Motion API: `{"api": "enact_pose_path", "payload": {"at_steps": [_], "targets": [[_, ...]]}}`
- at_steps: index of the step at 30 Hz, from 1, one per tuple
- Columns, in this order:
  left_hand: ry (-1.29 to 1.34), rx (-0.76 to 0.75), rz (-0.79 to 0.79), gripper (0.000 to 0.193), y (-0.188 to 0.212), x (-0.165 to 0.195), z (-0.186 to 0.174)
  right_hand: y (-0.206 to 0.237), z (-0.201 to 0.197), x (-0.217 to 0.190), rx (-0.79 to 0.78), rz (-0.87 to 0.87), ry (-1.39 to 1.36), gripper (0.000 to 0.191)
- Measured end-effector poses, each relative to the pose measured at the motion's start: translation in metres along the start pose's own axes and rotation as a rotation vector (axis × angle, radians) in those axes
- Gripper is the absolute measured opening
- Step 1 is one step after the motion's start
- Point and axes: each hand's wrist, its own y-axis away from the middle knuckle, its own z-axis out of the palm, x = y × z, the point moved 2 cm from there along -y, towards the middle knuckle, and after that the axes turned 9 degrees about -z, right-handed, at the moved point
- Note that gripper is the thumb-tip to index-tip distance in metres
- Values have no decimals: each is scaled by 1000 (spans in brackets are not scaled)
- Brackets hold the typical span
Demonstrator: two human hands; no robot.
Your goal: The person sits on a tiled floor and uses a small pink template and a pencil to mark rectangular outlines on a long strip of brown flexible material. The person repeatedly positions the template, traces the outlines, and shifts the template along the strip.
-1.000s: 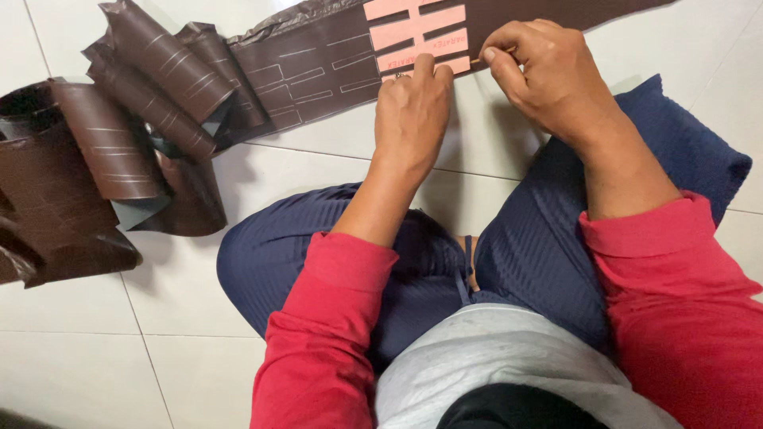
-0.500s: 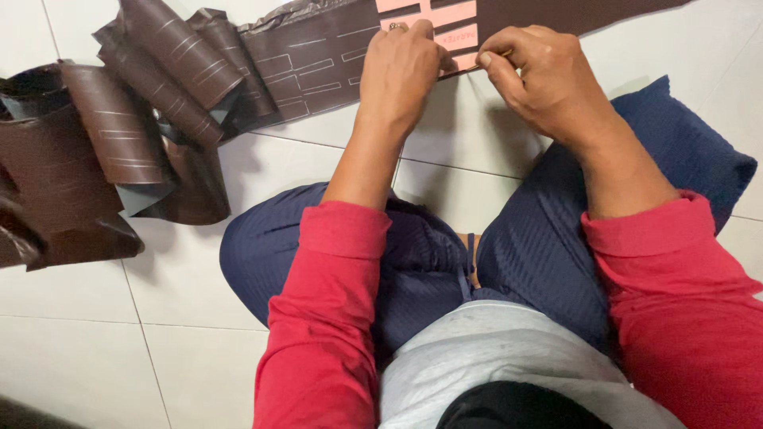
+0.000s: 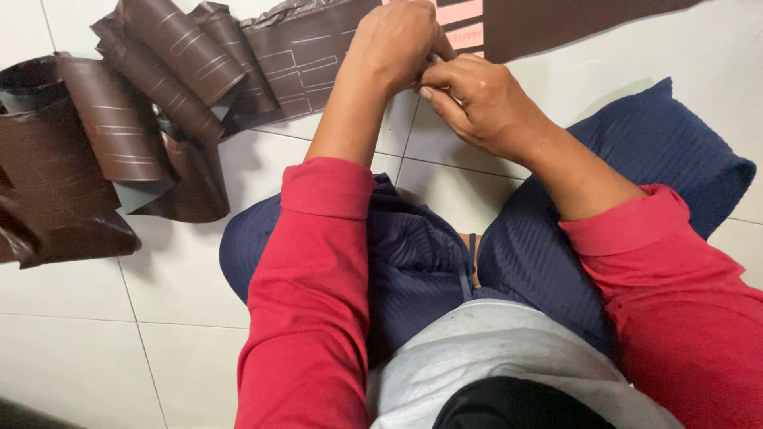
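A single head-worn view is given, aimed steeply down from close above the seated person's lap (image 3: 445, 270). The white tiled floor (image 3: 95, 334) is seen at the left; the hands are cropped near the frame's upper edge.

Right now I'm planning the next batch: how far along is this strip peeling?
Done: a pink patch shows where brown pieces are off the brown sheet. In hand: left hand and right hand pinch at the patch's edge. Left: scored rectangles remain on the sheet, and the curled brown lengths lie untouched.
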Motion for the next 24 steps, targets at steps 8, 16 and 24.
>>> {"api": "enact_pose_path", "payload": {"at_steps": [8,16,24], "targets": [[-9,55,4,21,16,7,-5,11,-32,34,217,443,-26,18],[-201,194,-122,71,27,31,1,31,-60,75,167,383,235,15],[-360,-35,-241,80,54,-21,-30,52,-99,97,206,494,240,16]]}}
